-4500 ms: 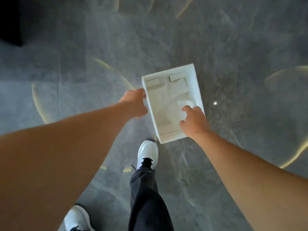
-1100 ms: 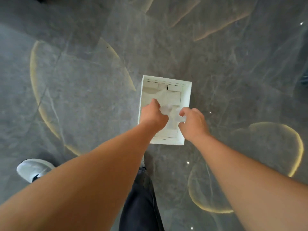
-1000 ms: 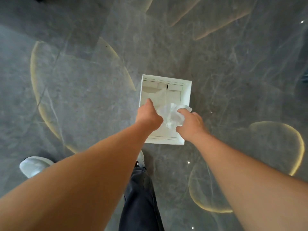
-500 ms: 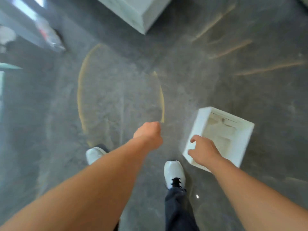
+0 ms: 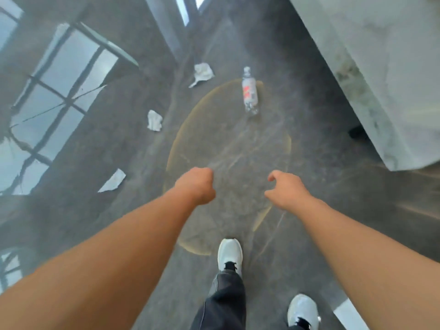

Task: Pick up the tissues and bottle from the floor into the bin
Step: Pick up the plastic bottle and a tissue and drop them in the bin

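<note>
A clear plastic bottle [image 5: 249, 91] with a red-and-white label lies on its side on the grey floor, far ahead of both hands. Three white tissues lie to its left: a crumpled one [image 5: 202, 72] farthest away, a smaller wad [image 5: 154, 120] nearer, and a flat piece [image 5: 113, 181] level with my left hand. My left hand [image 5: 196, 185] hovers above the floor as an empty fist. My right hand [image 5: 285, 189] hangs beside it, fingers loosely apart, holding nothing. A white corner [image 5: 350, 315] at the bottom right edge may be the bin.
A large pale marble block [image 5: 381, 67] fills the upper right, its near corner reaching toward my right hand. The glossy floor mirrors window frames [image 5: 59, 79] on the left. My white shoes [image 5: 229, 253] [image 5: 302, 310] stand below the hands.
Both hands came off the white bin, where they had held a tissue. The view swung left, so the bin slid out to the bottom right and the bottle and tissues came into view.
</note>
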Demonstrator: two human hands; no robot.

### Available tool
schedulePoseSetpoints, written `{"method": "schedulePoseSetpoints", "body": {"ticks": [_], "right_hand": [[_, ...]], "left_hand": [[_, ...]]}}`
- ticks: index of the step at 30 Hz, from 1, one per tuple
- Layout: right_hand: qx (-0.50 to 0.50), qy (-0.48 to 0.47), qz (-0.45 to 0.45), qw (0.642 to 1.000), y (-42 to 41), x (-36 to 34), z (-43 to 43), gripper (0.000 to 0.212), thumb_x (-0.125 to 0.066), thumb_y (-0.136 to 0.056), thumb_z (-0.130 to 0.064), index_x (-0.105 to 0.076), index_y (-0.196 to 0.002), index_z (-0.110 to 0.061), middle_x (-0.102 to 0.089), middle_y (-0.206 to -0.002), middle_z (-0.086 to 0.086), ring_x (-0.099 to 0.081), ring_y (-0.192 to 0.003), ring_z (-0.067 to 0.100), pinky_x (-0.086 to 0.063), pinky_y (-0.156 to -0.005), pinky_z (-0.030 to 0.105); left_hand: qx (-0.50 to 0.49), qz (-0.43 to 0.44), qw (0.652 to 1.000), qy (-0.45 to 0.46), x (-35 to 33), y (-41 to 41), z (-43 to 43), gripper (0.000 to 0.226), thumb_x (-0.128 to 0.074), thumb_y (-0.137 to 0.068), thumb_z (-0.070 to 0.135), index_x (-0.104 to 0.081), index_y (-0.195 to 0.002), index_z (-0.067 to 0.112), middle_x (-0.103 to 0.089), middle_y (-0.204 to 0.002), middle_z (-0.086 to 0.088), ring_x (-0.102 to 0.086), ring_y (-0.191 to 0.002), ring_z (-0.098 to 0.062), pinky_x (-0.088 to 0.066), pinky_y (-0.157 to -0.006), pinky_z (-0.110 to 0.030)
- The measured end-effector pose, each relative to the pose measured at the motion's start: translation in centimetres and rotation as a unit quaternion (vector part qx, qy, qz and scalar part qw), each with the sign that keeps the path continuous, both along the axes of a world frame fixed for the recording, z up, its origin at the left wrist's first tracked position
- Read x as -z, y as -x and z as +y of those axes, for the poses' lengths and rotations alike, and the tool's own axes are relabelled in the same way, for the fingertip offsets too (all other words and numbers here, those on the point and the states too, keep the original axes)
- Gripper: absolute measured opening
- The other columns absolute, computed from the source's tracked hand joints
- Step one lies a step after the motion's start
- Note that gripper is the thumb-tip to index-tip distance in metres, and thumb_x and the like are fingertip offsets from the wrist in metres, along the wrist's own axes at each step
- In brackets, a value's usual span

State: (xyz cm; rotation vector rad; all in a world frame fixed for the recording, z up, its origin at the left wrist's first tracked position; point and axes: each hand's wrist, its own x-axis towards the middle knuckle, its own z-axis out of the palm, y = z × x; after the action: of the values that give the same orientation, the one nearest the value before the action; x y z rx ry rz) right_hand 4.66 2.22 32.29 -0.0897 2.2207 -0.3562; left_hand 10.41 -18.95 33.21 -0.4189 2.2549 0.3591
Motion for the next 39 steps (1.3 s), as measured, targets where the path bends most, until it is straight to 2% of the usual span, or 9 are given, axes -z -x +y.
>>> {"method": "schedulePoseSetpoints", "body": {"ticks": [6,9,16,21,25,28,33,36,39], "right_hand": [[-0.046,0.025,0.021,0.998,8.0,0.3,-11.3,0.042,-0.056,-0.081,-0.019,-0.050,-0.122,-0.015,-0.058,-0.123,0.016,-0.055,-0.114,0.035,-0.046,-0.089,0.038],[-0.018,0.014,0.039,0.999,12.4,2.1,-14.0,0.047,-0.054,-0.081,-0.018,-0.040,-0.127,-0.019,-0.050,-0.125,0.013,-0.052,-0.114,0.036,-0.045,-0.086,0.041],[0.057,-0.037,0.029,0.997,24.4,13.0,-18.2,0.053,-0.054,-0.084,-0.021,-0.035,-0.133,-0.015,-0.048,-0.127,0.014,-0.052,-0.114,0.038,-0.045,-0.088,0.042],[0.134,-0.051,0.051,0.988,33.0,26.3,-21.0,0.063,-0.062,-0.080,-0.025,-0.034,-0.136,-0.017,-0.045,-0.124,0.018,-0.050,-0.111,0.044,-0.045,-0.089,0.043],[0.161,-0.107,0.095,0.977,36.4,33.3,-22.0,0.083,-0.071,-0.075,-0.030,-0.020,-0.141,-0.026,-0.032,-0.134,0.016,-0.042,-0.113,0.043,-0.044,-0.084,0.045],[0.186,-0.119,0.130,0.967,37.0,35.7,-21.6,0.074,-0.068,-0.074,-0.017,-0.022,-0.131,-0.026,-0.033,-0.131,0.015,-0.045,-0.109,0.044,-0.046,-0.081,0.046],[0.177,-0.080,0.094,0.976,38.0,35.8,-21.3,0.061,-0.073,-0.070,-0.017,-0.025,-0.106,-0.024,-0.037,-0.118,0.010,-0.053,-0.098,0.043,-0.048,-0.076,0.044],[0.185,-0.053,0.057,0.980,38.1,33.7,-22.0,0.066,-0.077,-0.064,-0.023,-0.024,-0.102,-0.028,-0.034,-0.107,0.003,-0.055,-0.093,0.040,-0.046,-0.076,0.039],[0.169,-0.031,0.050,0.984,37.6,30.5,-23.2,0.066,-0.077,-0.063,-0.025,-0.024,-0.103,-0.030,-0.035,-0.105,0.002,-0.056,-0.092,0.039,-0.049,-0.076,0.042]], "left_hand": [[-0.039,-0.037,0.998,0.042,1.4,4.3,-10.8,0.036,-0.052,-0.073,0.015,-0.059,-0.108,0.018,-0.062,-0.115,-0.013,-0.060,-0.106,-0.033,-0.053,-0.085,-0.039],[-0.027,-0.023,0.998,0.043,3.5,9.7,-13.3,0.035,-0.053,-0.075,0.016,-0.059,-0.109,0.019,-0.061,-0.115,-0.011,-0.060,-0.105,-0.032,-0.052,-0.083,-0.037],[-0.051,0.015,0.999,-0.004,14.2,26.8,-16.5,0.035,-0.053,-0.076,0.020,-0.056,-0.111,0.019,-0.059,-0.114,-0.012,-0.057,-0.106,-0.034,-0.051,-0.084,-0.042],[-0.085,0.069,0.994,0.022,27.6,37.6,-17.9,0.047,-0.059,-0.078,0.017,-0.044,-0.121,0.023,-0.043,-0.123,-0.013,-0.041,-0.115,-0.038,-0.045,-0.074,-0.044],[-0.105,0.134,0.983,0.066,35.2,41.4,-19.6,0.068,-0.059,-0.073,0.008,-0.034,-0.131,0.034,-0.019,-0.149,-0.014,-0.031,-0.119,-0.044,-0.046,-0.074,-0.045],[-0.132,0.109,0.983,0.070,38.5,42.9,-21.9,0.080,-0.055,-0.073,0.002,-0.026,-0.136,0.040,-0.002,-0.156,-0.011,-0.025,-0.124,-0.047,-0.047,-0.081,-0.048],[-0.072,0.101,0.992,0.031,39.5,44.2,-24.4,0.034,-0.052,-0.076,-0.002,-0.055,-0.110,-0.001,-0.045,-0.121,-0.024,-0.048,-0.106,-0.045,-0.045,-0.085,-0.047],[-0.105,0.098,0.989,-0.031,37.3,43.3,-23.7,0.028,-0.051,-0.078,0.002,-0.066,-0.102,-0.003,-0.052,-0.112,-0.024,-0.056,-0.100,-0.041,-0.047,-0.085,-0.042],[-0.110,0.112,0.986,-0.058,33.9,41.5,-22.1,0.026,-0.049,-0.080,0.008,-0.064,-0.099,0.001,-0.052,-0.111,-0.020,-0.055,-0.100,-0.039,-0.049,-0.088,-0.043]]}}
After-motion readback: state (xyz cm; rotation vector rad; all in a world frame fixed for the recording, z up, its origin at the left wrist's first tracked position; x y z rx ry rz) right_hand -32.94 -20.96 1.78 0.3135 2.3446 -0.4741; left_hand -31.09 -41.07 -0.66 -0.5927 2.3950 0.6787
